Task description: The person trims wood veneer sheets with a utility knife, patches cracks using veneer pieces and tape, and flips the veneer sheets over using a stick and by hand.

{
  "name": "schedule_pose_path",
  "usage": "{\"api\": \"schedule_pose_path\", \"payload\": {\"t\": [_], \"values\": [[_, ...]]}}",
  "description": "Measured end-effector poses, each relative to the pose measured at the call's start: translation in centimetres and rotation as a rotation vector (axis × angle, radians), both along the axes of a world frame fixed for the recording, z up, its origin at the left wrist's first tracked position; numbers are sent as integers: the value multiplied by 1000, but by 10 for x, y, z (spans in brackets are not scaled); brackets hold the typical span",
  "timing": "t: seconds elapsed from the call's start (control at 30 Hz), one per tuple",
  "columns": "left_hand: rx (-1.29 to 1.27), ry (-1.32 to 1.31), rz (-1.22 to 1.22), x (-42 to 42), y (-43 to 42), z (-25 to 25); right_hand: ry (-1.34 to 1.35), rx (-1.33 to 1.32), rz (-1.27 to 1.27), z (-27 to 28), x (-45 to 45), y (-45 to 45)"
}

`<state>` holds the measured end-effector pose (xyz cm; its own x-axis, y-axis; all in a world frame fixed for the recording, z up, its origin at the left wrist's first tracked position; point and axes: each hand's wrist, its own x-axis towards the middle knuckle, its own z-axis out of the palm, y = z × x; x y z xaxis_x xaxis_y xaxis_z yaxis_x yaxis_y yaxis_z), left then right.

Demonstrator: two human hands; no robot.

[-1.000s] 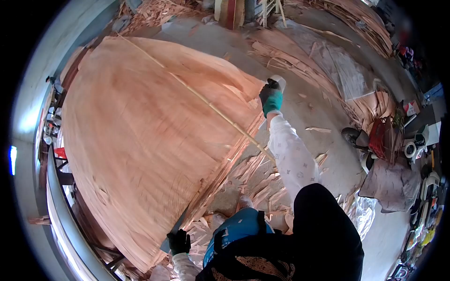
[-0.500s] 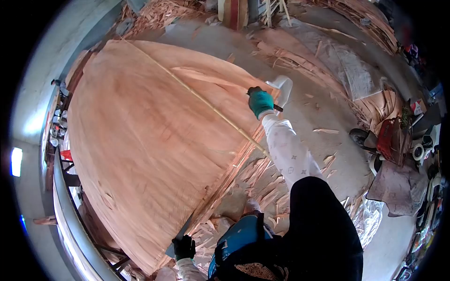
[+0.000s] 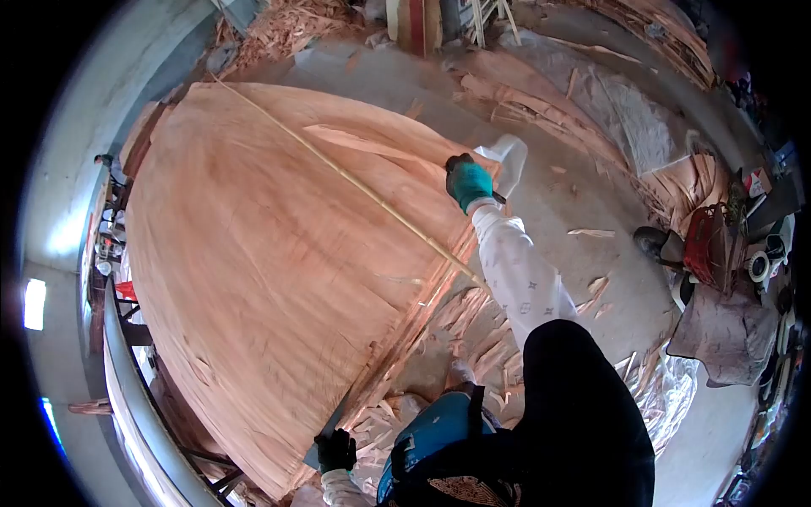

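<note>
A large stack of thin reddish wood veneer sheets (image 3: pixel 270 253) fills the left and middle of the view. A long thin bamboo stick (image 3: pixel 363 186) lies slantwise across it. My right hand (image 3: pixel 469 182), in a teal and dark glove, is closed in a fist at the stack's right corner. From its underside sticks the end of a dark handle (image 3: pixel 499 198); the rest of that tool is hidden. My left hand (image 3: pixel 336 450), in a dark glove, is closed at the stack's near corner on a flat grey plate (image 3: pixel 335 417), which lies along the edge.
Veneer scraps (image 3: pixel 481 329) litter the floor beside my legs. Clear plastic sheeting (image 3: pixel 625 110) and more veneer lie at the upper right. A red cart-like object (image 3: pixel 703 245) stands at the right. A grey rail (image 3: pixel 127 380) runs along the left.
The view has shifted slightly, and the stack sits a little lower in it. Both hands keep their places at the two corners, with their grips unchanged.
</note>
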<state>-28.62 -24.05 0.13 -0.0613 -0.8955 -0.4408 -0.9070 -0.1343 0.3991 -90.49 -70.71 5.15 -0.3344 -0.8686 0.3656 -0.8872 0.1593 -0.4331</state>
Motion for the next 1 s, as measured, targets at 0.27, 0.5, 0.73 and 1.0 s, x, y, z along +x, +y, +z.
{"api": "schedule_pose_path", "payload": {"t": [0.27,0.5,0.73,1.0], "values": [[74,820,751,-14,3,11,-301,8,231,-27,-43,-15],[-104,-700,-583,-38,-11,43,-377,-181,182,38,9,-4],[-131,-247,-243,-20,-6,22,323,175,118,15,51,-41],[-95,-558,-536,-60,-26,69,142,8,346,20,20,16]]}}
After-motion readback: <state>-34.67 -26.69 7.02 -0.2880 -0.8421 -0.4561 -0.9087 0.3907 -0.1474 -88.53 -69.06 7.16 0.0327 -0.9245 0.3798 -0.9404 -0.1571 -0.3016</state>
